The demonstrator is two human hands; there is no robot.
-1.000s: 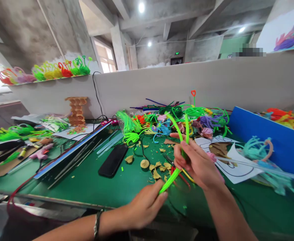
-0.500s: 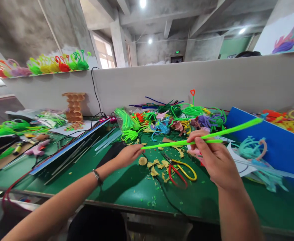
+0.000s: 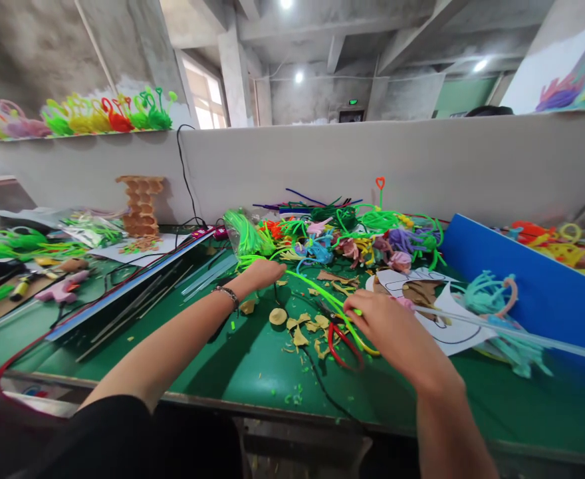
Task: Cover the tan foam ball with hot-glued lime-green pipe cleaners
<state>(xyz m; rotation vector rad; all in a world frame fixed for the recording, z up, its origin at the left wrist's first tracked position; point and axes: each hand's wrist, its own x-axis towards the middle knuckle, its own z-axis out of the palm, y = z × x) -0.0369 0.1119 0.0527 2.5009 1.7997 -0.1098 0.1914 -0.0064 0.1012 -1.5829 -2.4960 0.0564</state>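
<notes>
The person wears a black, plain-looking cloth sleeve on the left arm, and its edge ends near the elbow, leaving the forearm bare. Around the left wrist there is a narrow, dark bracelet with lighter parts, whose material is too small to tell. The right forearm and both hands, left and right, are also bare.

1 pair of pliers lies on the table, left of the paper, apparently beneath the stems.
</notes>
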